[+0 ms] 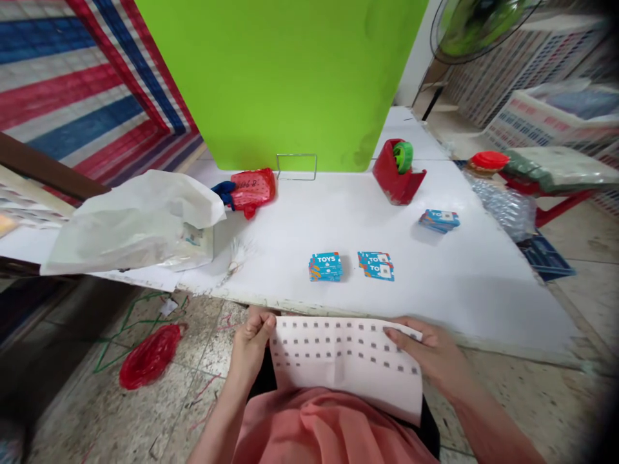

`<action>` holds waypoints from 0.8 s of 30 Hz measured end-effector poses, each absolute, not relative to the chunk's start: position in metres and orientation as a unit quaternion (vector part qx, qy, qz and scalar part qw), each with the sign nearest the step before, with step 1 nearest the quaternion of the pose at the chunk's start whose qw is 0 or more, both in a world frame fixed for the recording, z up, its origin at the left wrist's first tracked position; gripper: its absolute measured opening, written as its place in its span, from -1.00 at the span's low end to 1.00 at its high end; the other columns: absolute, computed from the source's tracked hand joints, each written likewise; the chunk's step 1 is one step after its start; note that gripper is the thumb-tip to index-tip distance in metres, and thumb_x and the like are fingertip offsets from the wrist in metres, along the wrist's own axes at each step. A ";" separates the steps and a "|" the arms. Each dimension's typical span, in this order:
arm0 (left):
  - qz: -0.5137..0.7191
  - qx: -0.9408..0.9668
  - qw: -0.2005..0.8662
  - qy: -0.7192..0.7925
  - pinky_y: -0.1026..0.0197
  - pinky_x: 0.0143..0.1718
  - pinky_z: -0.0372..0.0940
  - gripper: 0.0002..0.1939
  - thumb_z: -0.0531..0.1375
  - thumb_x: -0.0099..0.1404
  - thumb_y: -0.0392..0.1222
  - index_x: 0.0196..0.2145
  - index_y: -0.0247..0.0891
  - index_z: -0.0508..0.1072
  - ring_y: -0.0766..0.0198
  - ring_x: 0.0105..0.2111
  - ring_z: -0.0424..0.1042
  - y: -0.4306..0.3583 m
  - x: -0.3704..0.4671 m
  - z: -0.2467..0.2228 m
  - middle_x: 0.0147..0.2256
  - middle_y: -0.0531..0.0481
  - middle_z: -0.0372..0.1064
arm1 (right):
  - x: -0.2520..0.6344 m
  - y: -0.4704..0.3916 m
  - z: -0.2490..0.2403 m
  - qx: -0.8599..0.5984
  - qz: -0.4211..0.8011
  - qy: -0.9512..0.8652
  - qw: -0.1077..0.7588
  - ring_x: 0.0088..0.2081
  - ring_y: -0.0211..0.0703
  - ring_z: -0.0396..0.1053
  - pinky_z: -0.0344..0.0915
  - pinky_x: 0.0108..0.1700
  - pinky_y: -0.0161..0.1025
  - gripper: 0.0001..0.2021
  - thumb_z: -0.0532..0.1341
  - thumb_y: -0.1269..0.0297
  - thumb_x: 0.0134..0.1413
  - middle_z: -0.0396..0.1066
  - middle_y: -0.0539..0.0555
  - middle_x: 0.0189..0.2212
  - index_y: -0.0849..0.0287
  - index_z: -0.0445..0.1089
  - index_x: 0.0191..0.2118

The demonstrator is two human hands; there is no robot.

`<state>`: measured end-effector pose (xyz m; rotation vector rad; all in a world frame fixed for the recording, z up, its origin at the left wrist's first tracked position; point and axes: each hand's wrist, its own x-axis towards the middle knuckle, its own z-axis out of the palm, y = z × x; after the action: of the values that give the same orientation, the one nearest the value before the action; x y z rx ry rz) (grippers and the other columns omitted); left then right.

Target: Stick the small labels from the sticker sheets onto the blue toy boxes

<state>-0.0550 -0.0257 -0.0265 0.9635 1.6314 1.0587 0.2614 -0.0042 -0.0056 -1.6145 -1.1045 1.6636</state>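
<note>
A white sheet (338, 367) with rows of small dark printed squares is stretched across my lap, below the table's front edge. My left hand (256, 332) pinches its upper left corner. At the other end, my right hand (423, 348) grips the right side with the thumb on top. Beyond the sheet, on the white table (290, 225), lies a stack of blue TOYS cards (326, 267). Just right of it are a few overlapping cards (377, 265) with small white stickers on them. Another pile of blue cards (439, 220) sits farther back on the right.
A red tape dispenser (399, 174) stands at the back right, near a green panel (300, 84). To the left are a red packet (254, 190) and a white plastic bag (140, 219). A red plastic bag (149, 357) lies on the floor. Crates (546, 116) and a fan (478, 26) are at right.
</note>
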 end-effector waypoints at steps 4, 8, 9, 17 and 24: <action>0.420 0.487 0.302 0.704 0.14 -0.23 0.28 -0.70 0.10 0.27 0.03 -0.22 -0.24 0.45 0.14 -0.28 0.40 -0.028 -0.063 -0.022 -0.31 -0.05 0.45 | 0.247 -0.002 0.000 -0.568 0.622 -0.455 0.290 -0.45 -0.20 0.34 0.23 -0.42 -0.31 -0.67 0.26 0.02 -0.04 0.45 0.02 -0.46 0.20 0.45 -0.28; 0.363 0.708 0.024 0.605 -0.04 0.03 0.18 -0.72 0.04 0.33 -0.24 -0.01 -0.19 0.35 0.09 -0.05 0.35 -0.029 -0.041 -0.002 -0.09 -0.12 0.42 | 0.221 0.001 0.007 -0.547 0.614 -0.497 0.276 -0.53 -0.28 0.25 0.14 -0.49 -0.35 -0.71 0.24 0.07 -0.01 0.38 -0.02 -0.55 0.22 0.46 -0.31; 0.346 0.756 0.012 0.556 -0.05 0.07 0.15 -0.69 0.03 0.33 -0.31 0.01 -0.17 0.32 0.12 -0.04 0.35 -0.028 -0.032 0.003 -0.10 -0.10 0.42 | 0.215 0.001 0.009 -0.537 0.617 -0.505 0.275 -0.54 -0.29 0.23 0.12 -0.49 -0.35 -0.72 0.23 0.08 0.01 0.36 -0.03 -0.57 0.22 0.46 -0.31; 0.220 0.812 0.184 0.509 0.13 -0.23 0.24 -0.84 0.02 0.35 -0.30 -0.28 -0.18 0.39 0.20 -0.32 0.38 -0.011 0.007 0.029 -0.36 0.01 0.41 | 0.214 0.001 0.022 -0.499 0.625 -0.523 0.296 -0.45 -0.26 0.30 0.21 -0.40 -0.34 -0.74 0.23 0.10 0.03 0.41 0.00 -0.47 0.21 0.44 -0.33; 0.181 0.792 0.259 0.522 0.15 -0.26 0.15 -0.78 -0.06 0.38 -0.30 -0.33 -0.20 0.35 0.18 -0.33 0.33 -0.009 0.006 0.041 -0.38 0.01 0.37 | 0.230 0.006 0.032 -0.490 0.608 -0.547 0.300 -0.31 -0.22 0.37 0.29 -0.26 -0.28 -0.73 0.22 0.19 0.04 0.43 0.03 -0.34 0.16 0.40 -0.13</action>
<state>0.0055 -0.0085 0.0411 2.1471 1.4137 0.4910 0.2296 0.0064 0.0320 -1.3014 -1.4517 1.6145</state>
